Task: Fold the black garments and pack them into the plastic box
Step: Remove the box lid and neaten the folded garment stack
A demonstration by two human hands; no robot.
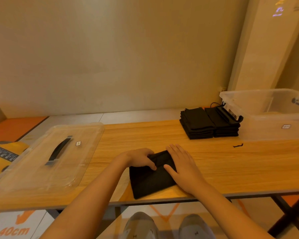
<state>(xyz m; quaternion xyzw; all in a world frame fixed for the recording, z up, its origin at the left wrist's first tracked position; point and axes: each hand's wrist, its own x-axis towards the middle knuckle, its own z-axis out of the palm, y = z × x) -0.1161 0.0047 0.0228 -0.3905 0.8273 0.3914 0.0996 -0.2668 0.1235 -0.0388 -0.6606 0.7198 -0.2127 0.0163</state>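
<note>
A black garment (149, 181), folded to a small rectangle, lies near the front edge of the wooden table (145, 135). My left hand (141, 158) rests on its far left part, with fingers bent over the folded edge. Flat on the garment's right side lies my right hand (181, 166), its fingers straight and pointing away from me. Two stacks of folded black garments (208, 123) stand at the back right, beside the clear plastic box (273, 116). No garment shows inside the box.
The box's clear lid (47, 157) with a black handle lies on the table's left end. A small black scrap (238, 145) sits in front of the box. A yellow device (3, 154) is at the far left. My shoes show below the table.
</note>
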